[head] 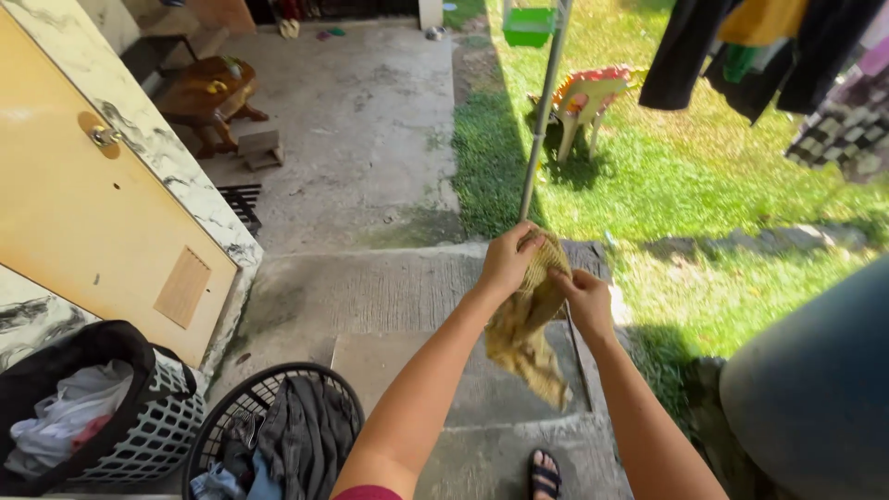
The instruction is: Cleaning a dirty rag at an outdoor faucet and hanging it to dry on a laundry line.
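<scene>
Head view, looking down: both hands grasp a yellowish cloth held up in mid-air over a concrete step. Left hand grips its top edge; right hand pinches it just beside. Below left sits a round basket of dark clothes, beside a second basket. Grass lies ahead.

— We see a grey concrete patio in shade, and a sunlit green lawn to the right.
— We note a pale yellow door beside a marbled wall on the left, and a low dark wooden table farther back.
— A pale plastic chair stands on the grass by a slim grey metal pole; dark hanging clothes cross the upper right.
</scene>
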